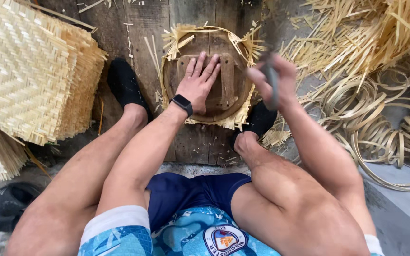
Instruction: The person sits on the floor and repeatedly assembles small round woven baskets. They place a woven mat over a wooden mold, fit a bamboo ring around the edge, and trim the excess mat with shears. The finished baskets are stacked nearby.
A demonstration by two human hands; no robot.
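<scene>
My left hand (pixel 199 83) lies flat, fingers spread, on a round wooden mould (pixel 236 102) pressed into a woven bamboo piece whose frayed strip ends (pixel 179 35) stick out around its rim. A black watch (pixel 182 104) is on that wrist. My right hand (pixel 272 78) is raised to the right of the mould, blurred, closed around a dark grey tool (pixel 272 85) that looks like a blade. My feet in black shoes (pixel 124 85) rest either side of the mould on wooden planks (pixel 143 28).
A tall stack of woven bamboo mats (pixel 29 66) stands at the left. Loose bamboo strips (pixel 357 33) and coiled bamboo hoops (pixel 385 128) are piled at the right. Black sandals (pixel 3 206) lie at the lower left.
</scene>
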